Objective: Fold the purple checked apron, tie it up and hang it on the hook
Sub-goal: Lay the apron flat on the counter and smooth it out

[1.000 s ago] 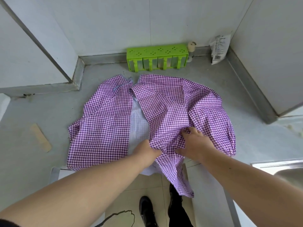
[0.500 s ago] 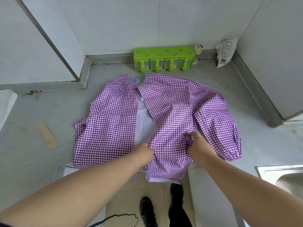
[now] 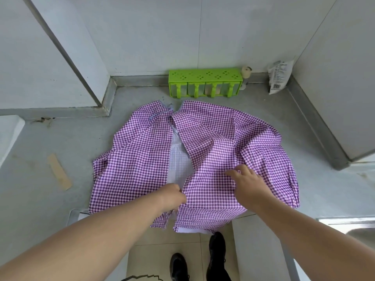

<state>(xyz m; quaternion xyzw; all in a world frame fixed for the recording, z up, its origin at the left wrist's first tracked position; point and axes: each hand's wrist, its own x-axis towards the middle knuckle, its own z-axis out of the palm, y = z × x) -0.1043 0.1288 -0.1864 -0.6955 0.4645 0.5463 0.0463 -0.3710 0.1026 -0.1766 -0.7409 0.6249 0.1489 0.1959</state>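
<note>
Both hands are on the apron (image 3: 142,159) spread on the tabletop (image 3: 50,155): the right hand (image 3: 248,184) has let go its bunch and now smooths with flat fingers, the left hand (image 3: 172,196) still pinches the flap's edge, so folding has barely begun

Grey counter (image 3: 60,199) meets white tiled walls (image 3: 152,33); beige floor tiles (image 3: 162,246) below.

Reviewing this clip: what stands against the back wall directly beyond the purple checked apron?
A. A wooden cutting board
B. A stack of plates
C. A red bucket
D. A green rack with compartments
D: a bright green rack with a row of compartments stands on the grey counter against the wall, just beyond the top edge of the spread apron.
</note>
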